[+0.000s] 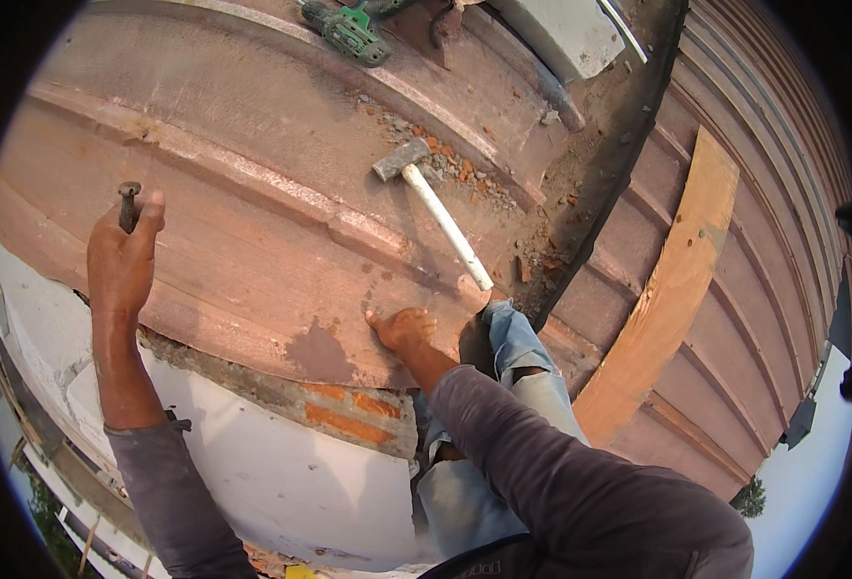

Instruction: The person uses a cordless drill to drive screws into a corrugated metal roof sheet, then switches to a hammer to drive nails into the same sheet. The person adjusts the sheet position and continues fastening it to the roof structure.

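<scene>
My left hand [125, 261] is closed around a metal chisel [128, 205], whose flattened, rusty head sticks up out of the fist. It is held over the left part of the reddish metal roof sheet [242, 256]. My right hand [406, 330] rests with spread fingers on the same sheet near its lower edge, beside a dark wet patch [320, 352]. Beyond the right hand a hammer [440, 217] lies on the roof, its grey head [402, 159] near brick crumbs and its white handle pointing towards my knee. Neither hand touches the hammer.
A green and black power tool [349, 34] lies at the top. Brick rubble [460, 169] is scattered by the gutter [590, 174]. A wooden plank [667, 289] crosses the right-hand roof. A white wall with exposed bricks [349, 415] borders the sheet; a pale block [561, 34] sits at the top.
</scene>
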The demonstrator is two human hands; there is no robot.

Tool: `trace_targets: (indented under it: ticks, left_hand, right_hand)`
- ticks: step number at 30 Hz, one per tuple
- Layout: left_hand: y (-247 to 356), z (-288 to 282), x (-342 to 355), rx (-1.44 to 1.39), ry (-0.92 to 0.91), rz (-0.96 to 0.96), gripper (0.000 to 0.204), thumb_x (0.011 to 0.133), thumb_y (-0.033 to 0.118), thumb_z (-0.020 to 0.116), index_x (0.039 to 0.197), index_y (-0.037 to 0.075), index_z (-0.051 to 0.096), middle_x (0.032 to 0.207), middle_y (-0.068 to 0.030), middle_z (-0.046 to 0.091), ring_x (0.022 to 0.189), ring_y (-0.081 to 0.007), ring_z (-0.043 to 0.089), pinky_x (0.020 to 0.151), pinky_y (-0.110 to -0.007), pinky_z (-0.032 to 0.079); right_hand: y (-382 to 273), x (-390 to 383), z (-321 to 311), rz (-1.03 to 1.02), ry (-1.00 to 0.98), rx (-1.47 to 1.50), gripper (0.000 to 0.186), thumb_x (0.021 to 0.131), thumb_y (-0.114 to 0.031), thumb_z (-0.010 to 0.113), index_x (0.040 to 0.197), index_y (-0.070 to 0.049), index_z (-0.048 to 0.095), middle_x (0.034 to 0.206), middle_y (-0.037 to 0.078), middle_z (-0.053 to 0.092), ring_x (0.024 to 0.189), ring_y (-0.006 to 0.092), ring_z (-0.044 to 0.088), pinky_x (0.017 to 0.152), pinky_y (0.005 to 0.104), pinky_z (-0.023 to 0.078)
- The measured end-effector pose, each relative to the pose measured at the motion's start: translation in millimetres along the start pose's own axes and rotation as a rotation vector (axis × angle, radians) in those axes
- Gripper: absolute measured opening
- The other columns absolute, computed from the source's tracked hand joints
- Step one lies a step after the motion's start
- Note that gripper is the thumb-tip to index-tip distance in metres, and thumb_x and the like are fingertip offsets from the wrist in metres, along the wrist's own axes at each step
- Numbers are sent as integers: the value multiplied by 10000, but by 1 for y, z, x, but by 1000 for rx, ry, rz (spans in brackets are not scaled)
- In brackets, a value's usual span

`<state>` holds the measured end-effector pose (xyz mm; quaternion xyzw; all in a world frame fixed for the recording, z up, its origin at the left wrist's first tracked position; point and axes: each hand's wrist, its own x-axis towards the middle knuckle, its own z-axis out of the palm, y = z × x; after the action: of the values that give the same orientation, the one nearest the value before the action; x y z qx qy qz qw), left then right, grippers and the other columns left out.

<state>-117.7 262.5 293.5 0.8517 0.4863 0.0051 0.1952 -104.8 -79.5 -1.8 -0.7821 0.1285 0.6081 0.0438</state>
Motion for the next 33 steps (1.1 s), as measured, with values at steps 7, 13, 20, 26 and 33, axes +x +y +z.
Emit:
trace_targets:
  ticks: [7, 13, 20, 26, 33]
  left_hand:
    - [60, 198, -94, 559, -808, -43, 343, 893, 319, 812, 1122, 65, 788, 1133, -204, 763, 1094, -361, 737, 933, -444, 593]
    - [21, 265, -117, 624, -805, -47, 389, 877, 403, 826, 1118, 99, 792, 1147, -164, 768, 1119, -339, 731, 928, -433, 593]
    - [15, 271, -135, 617, -715, -34, 352, 920, 389, 776, 1132, 107, 778, 1160, -139, 762, 1128, -313, 726, 930, -426, 589]
    - [4, 280, -131, 641, -737, 0, 320, 930, 373, 766, 1123, 119, 783, 1149, -126, 764, 1086, -305, 739, 893, -421, 602]
    - [4, 280, -131, 607, -752, -21, 363, 901, 375, 793, 1140, 104, 761, 1122, -134, 755, 1062, -331, 731, 895, -441, 588]
  right_hand:
    - [7, -11, -6, -16, -8, 21, 1362, 855, -771, 672, 1622, 102, -38, 1659, 432, -30, 1581, 536, -15, 1281, 590, 67]
    - [10, -10, 2, -39, 34, 32, 1342, 869, -753, 666, 1621, 104, -42, 1664, 426, -36, 1580, 538, -23, 1282, 584, 63]
    - [117, -12, -52, -585, -212, -70, 964, 963, -634, 613, 1674, -111, 225, 1684, 375, 111, 1576, 512, 153, 1278, 553, 175]
    - [166, -45, -41, -675, -347, -354, 652, 1111, -554, 231, 1698, -277, 169, 1746, 243, 61, 1597, 470, 117, 1269, 597, 155]
    - [142, -50, -58, -646, -339, -592, 643, 1116, -544, 245, 1694, -267, 195, 1741, 234, 116, 1588, 448, 191, 1259, 557, 225]
